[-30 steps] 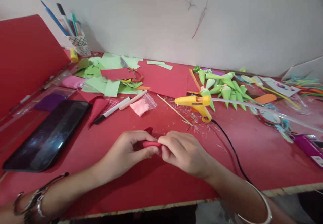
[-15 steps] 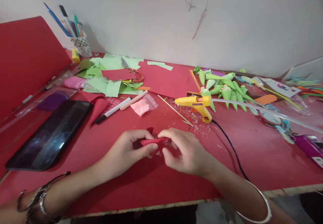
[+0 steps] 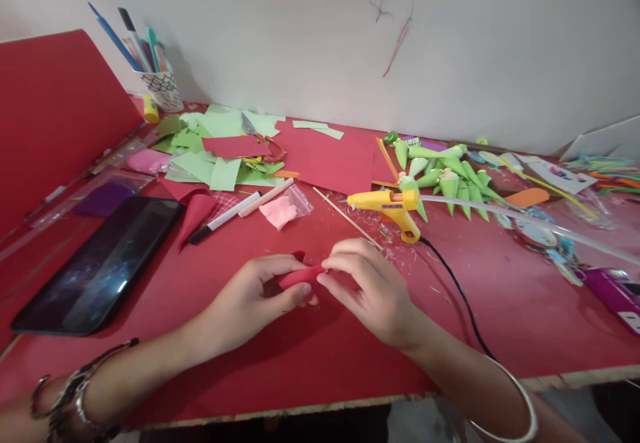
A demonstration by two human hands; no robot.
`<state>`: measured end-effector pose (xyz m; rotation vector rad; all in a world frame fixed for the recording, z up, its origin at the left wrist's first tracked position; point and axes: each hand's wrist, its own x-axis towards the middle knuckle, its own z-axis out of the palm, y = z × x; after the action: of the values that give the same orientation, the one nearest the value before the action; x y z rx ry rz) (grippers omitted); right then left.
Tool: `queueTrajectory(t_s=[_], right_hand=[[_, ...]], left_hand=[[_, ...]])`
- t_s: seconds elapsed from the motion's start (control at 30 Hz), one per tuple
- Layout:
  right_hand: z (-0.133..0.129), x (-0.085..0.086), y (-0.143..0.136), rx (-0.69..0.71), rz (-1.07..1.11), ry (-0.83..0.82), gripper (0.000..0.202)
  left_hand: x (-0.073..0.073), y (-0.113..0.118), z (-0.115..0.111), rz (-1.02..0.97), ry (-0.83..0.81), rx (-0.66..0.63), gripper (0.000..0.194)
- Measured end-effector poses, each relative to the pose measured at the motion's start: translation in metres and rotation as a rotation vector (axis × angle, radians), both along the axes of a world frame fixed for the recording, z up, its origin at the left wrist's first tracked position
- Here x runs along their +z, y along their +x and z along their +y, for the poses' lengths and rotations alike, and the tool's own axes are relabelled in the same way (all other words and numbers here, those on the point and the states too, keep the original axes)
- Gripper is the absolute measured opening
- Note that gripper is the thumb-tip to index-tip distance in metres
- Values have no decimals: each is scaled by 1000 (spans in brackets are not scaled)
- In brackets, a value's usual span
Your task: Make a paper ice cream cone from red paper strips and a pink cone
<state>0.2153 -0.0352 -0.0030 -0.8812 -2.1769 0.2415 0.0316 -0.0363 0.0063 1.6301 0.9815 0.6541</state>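
Observation:
A small piece of rolled red paper (image 3: 299, 276) is between my hands, above the front middle of the red table. My left hand (image 3: 265, 290) is closed on its wider left part, thumb in front and fingers behind. At the narrow right end, the thumb and fingertips of my right hand (image 3: 367, 290) pinch the paper. A second red paper cone (image 3: 195, 218) lies to the left, by a black-capped marker (image 3: 225, 218). Beyond my right hand rests a yellow glue gun (image 3: 393, 208) with a long clear glue stick in it.
At far left lies a black phone (image 3: 100, 266). Green paper scraps (image 3: 200, 166) and scissors (image 3: 273, 150) are at the back left. Green paper cones (image 3: 450, 176) are heaped at the back right. The glue gun's black cord (image 3: 457, 290) runs past my right forearm. A thin wooden stick (image 3: 345, 216) lies ahead.
My right fingers have drawn together into a pinch on the narrow right end of the red paper. My left hand keeps its hold almost unmoved.

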Motion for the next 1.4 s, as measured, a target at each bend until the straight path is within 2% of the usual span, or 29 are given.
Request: queueTrajectory(t_s=[0.1,0.2,0.5,0.6,0.7,0.87,0.93,1.03,1.13,1.23,1.33,1.4], right_hand=[[-3,2,-1,-67,-26,144,14],[-5,3,-3,-60,2,134,18],[-2,4,-9,44,343,-486,8],[-2,3,-10,74,409,-580,9],[-3,3,-10,66,347,-480,11],[-8,5,-11,7,166,-131,16],[-9,4,-11,-13,121,-72,15],[-8,4,-11,-11,122,-77,14],[-6,5,-11,4,196,-186,13],[-3,4,-10,16,282,-381,13],[-2,3,-8,83,344,-548,13],[-2,3,-8,137,365,-591,13]], left_hand=[[1,1,-1,3,49,13,18],[3,1,-3,-21,78,15,19],[-2,-2,-5,43,280,36,15],[-3,-3,-6,104,363,46,15],[-4,-2,-7,147,411,59,15],[-5,-1,-8,170,419,54,12],[-5,0,-9,168,424,43,12],[-5,1,-10,163,434,31,13],[-5,0,-10,147,429,9,13],[-5,-1,-9,132,422,-19,13],[-5,-2,-8,141,412,-3,14],[-4,-3,-7,150,415,26,15]])
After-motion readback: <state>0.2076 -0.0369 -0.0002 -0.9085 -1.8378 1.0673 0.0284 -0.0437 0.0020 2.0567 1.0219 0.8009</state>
